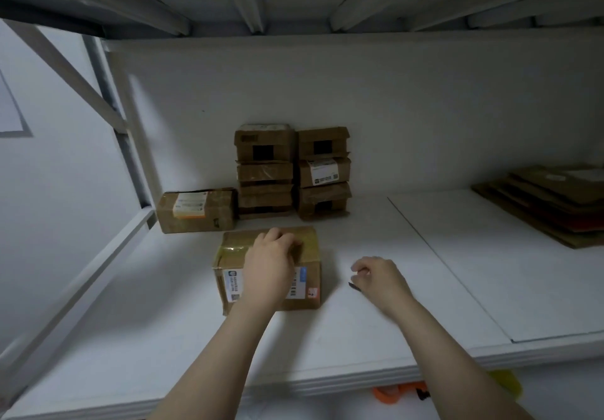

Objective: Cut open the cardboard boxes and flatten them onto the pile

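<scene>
White shelf [359, 321] carries the still-taped box [233, 252] under the clasping left grip [269, 261], a blade [354, 286] pinched in the right grip [379, 277] beside it, more uncut boxes [322, 171] beyond, flattened pile [552, 203] far right.

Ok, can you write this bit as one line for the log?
left hand holds taped box | right hand grips small dark tool beside it | box sealed | flattened pile far right

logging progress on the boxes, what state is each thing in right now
taped brown cardboard box: sealed, upright, left hand grip holds its top
small dark blade: held in right hand grip, tip showing
brown cardboard boxes at back wall: stacked, not flattened
pile of flattened brown cardboard: flat, far right
</scene>
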